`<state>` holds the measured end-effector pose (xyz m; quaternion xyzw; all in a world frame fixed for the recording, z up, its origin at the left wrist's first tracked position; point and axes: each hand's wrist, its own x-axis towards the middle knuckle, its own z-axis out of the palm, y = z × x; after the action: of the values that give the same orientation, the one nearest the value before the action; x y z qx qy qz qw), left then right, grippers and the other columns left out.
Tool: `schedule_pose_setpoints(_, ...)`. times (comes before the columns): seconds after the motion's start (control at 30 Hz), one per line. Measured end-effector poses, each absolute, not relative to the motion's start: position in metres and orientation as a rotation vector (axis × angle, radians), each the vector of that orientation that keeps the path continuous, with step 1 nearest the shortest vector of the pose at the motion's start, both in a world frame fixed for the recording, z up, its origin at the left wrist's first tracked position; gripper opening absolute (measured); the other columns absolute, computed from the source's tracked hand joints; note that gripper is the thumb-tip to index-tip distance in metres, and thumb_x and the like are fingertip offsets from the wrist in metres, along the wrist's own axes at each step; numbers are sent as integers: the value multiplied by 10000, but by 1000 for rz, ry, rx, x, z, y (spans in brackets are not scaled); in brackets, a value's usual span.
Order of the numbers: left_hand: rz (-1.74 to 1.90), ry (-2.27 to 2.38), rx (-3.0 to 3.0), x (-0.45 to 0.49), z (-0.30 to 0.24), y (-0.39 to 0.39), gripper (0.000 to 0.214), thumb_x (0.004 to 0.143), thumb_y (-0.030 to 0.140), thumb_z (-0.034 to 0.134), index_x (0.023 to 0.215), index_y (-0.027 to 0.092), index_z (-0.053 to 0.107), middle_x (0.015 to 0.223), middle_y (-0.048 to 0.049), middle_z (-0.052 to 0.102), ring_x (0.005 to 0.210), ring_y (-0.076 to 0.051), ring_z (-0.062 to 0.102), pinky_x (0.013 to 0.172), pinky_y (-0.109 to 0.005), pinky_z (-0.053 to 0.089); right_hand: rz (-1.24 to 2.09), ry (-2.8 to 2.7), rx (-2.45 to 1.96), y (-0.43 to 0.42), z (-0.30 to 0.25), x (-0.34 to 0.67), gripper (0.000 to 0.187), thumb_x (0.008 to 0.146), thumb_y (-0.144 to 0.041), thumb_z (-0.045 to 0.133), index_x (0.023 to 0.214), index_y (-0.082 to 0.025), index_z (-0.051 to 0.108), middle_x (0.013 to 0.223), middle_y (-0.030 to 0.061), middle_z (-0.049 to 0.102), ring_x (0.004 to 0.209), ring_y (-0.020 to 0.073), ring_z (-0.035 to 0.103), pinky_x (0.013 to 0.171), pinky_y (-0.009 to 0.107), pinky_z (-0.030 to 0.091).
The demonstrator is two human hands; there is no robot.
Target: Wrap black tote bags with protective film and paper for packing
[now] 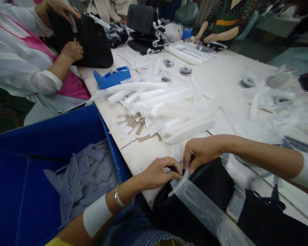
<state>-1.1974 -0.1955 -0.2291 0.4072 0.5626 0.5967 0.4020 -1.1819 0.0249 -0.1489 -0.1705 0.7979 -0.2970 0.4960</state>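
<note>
A black handbag lies at the table's near edge, in front of my body. Along it runs a translucent white plastic wrapping strip, its upper end at my fingertips. My left hand pinches that end between thumb and forefinger, a silver bracelet on its wrist. Close beside it, my right hand bends down over the bag's top edge, thumb and fingers closed on the same end of the strip. What lies under the fingertips is partly hidden. A gold-coloured metal fitting shows on the bag.
White foam strips are heaped mid-table near brown card pieces and a blue tape dispenser. A blue bin with grey-white offcuts stands left. Across the table, one person handles a black bag; another person's hands work farther back.
</note>
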Motion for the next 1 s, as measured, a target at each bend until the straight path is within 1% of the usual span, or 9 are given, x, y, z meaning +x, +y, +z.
schedule_pose_setpoints(0.2, 1498, 1617, 937, -1183, -227, -207, 107, 817, 264, 670, 860, 168, 692, 880, -33, 679, 826, -146, 615, 801, -248, 481, -794, 1970, -408, 8, -154, -1168, 316, 773, -444, 682, 984, -225, 769, 842, -6, 755, 726, 150, 650, 655, 198, 423)
schedule_pose_setpoints(0.3, 1444, 1858, 721, -1168, -225, -223, 153, 842, 321, 640, 902, 189, 686, 881, -24, 688, 796, -143, 618, 714, -223, 476, -771, 2000, -368, 10, -155, -1167, 311, 756, -475, 693, 937, -236, 775, 823, -8, 749, 733, 163, 649, 635, 206, 417)
schedule_pose_setpoints(0.4, 1286, 1890, 625, -1152, -220, -243, 174, 834, 363, 648, 879, 200, 688, 781, 1, 686, 701, -130, 613, 633, -207, 453, -749, 2003, -364, 9, -159, -1168, 307, 742, -475, 704, 899, -221, 778, 775, -10, 736, 709, 160, 639, 629, 210, 414)
schedule_pose_setpoints(0.47, 1235, 1798, 616, -1146, -215, -253, 154, 848, 315, 623, 946, 215, 686, 805, 7, 705, 734, -132, 639, 662, -205, 463, -773, 1995, -384, 7, -161, -1169, 302, 741, -465, 706, 879, -206, 777, 746, -11, 727, 689, 152, 630, 625, 207, 414)
schedule_pose_setpoints(0.6, 1259, 1644, 599, -1146, -207, -264, 278, 844, 162, 551, 1099, 226, 639, 988, -19, 719, 913, -148, 664, 808, -227, 483, -845, 1981, -379, 3, -165, -1168, 313, 741, -465, 702, 859, -184, 773, 724, -6, 716, 670, 142, 612, 612, 199, 414)
schedule_pose_setpoints(0.73, 1289, 1470, 541, -1147, -210, -262, 302, 791, 119, 565, 1080, 202, 603, 907, -26, 694, 884, -159, 661, 824, -255, 492, -903, 1937, -338, -1, -166, -1162, 345, 734, -468, 704, 894, -169, 765, 739, 7, 709, 669, 142, 604, 601, 200, 420)
schedule_pose_setpoints(0.8, 1278, 1387, 527, -1142, -215, -259, 396, 766, 118, 587, 1149, 216, 561, 891, -17, 679, 871, -162, 661, 796, -253, 496, -923, 1906, -318, -4, -169, -1156, 315, 719, -408, 725, 918, -165, 753, 733, 4, 697, 650, 133, 595, 583, 195, 419)
schedule_pose_setpoints(0.9, 1230, 1427, 526, -1132, -221, -254, 612, 753, 151, 617, 1332, 244, 441, 848, -5, 668, 784, -157, 655, 687, -226, 484, -953, 1880, -302, -10, -172, -1148, 285, 707, -318, 739, 946, -164, 732, 726, -6, 682, 621, 117, 583, 567, 188, 417)
schedule_pose_setpoints(1.0, 1194, 1530, 554, -1127, -222, -251, 685, 764, 170, 611, 1403, 234, 373, 794, 5, 659, 671, -133, 615, 609, -208, 442, -987, 1935, -345, -8, -170, -1140, 285, 731, -321, 735, 970, -168, 715, 778, 5, 692, 659, 130, 610, 609, 204, 442)
